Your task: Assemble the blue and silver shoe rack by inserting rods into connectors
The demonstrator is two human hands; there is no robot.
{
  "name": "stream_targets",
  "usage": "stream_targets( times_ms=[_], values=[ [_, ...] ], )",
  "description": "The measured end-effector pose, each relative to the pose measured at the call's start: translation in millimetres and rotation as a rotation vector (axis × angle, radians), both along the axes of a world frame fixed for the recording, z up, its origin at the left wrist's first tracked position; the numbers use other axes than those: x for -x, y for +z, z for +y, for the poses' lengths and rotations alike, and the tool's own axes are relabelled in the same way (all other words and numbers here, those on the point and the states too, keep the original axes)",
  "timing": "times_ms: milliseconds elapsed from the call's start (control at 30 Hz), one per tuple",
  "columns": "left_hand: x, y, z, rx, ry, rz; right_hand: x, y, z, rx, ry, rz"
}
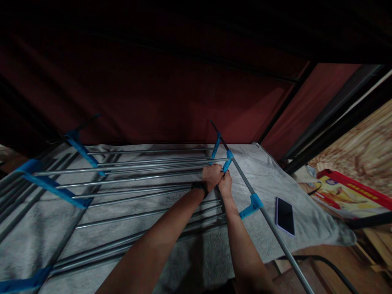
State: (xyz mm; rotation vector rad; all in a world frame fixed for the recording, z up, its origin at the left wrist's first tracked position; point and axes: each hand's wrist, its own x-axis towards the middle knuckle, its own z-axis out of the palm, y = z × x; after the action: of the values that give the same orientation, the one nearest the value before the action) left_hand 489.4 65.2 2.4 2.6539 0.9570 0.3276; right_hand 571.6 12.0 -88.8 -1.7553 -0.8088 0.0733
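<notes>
A rack of grey metal tubes point(122, 179) with blue plastic brackets lies on a grey blanket. My left hand point(212, 176), a dark band on its wrist, is closed at the tube ends beside the lower tip of a blue bracket point(227, 162). Pressed close to it, my right hand point(226, 184) is closed around the same bracket's lower end. My fingers hide the joint between them. That bracket sits on a long side tube point(245, 178), which runs toward me and carries another blue bracket point(253, 205) nearer my right forearm.
A phone point(285, 216) lies on the blanket point(269, 175) right of the side tube. More blue brackets point(55, 188) and tubes spread out at left. Dark red fabric point(171, 102) hangs behind. A red and yellow box point(352, 192) stands at right, beyond the blanket's edge.
</notes>
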Motion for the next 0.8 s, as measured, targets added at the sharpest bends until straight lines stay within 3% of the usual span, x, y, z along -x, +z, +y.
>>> stream_targets(
  times_ms=[800],
  values=[
    [-3.5, 5.7, -0.4, 0.065, 0.046, -0.034, 0.7, 3.3, -2.8, -0.011, 0.051, -0.007]
  ],
)
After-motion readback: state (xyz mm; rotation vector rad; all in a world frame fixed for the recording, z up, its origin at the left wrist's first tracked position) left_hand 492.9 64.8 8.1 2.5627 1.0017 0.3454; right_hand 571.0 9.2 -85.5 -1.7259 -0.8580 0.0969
